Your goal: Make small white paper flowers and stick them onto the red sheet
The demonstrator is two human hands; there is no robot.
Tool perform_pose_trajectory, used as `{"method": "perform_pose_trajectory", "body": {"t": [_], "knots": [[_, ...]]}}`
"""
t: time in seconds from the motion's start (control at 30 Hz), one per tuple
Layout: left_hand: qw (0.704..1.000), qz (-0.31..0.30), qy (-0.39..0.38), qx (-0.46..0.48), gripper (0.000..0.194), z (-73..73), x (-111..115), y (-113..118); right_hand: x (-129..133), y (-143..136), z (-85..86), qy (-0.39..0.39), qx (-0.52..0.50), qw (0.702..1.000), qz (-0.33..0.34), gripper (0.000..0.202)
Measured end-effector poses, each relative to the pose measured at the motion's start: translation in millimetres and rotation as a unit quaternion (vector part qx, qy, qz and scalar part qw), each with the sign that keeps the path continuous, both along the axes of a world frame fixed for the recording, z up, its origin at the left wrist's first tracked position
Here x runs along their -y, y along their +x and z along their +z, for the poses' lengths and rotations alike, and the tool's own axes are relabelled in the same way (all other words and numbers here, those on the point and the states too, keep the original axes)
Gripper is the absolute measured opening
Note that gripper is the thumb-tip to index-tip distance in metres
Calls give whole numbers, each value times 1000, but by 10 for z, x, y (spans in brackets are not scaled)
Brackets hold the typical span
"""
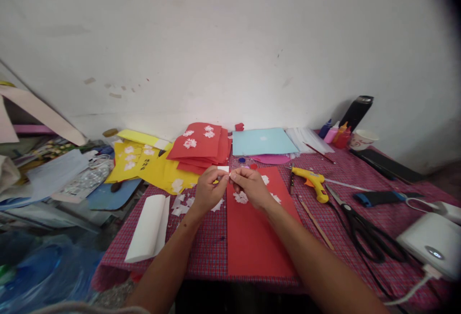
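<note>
The left hand and right hand, fingertips meeting, pinch one small white piece. From there, one red sheet with three visible white flowers lies toward 5 o'clock, four bottles at 2, one glue gun at 3.

Red card, white flowers, cloth in pinky-red and blue check. Glue gun is yellow with an orange trigger.
</note>
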State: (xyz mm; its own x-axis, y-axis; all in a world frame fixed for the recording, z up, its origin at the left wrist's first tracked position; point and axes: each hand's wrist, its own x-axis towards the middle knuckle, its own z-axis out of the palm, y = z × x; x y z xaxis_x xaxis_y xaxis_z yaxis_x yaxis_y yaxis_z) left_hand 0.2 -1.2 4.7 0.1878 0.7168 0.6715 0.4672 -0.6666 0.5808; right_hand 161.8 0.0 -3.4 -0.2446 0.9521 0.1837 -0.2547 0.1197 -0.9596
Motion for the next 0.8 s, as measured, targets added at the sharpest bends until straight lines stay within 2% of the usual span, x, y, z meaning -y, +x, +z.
{"method": "perform_pose_trajectory", "body": {"t": [0.8], "knots": [[1000, -17, -23, 1, 17, 16, 2, -6, 10, 9, 13, 9, 23, 1000, -9, 28]]}}
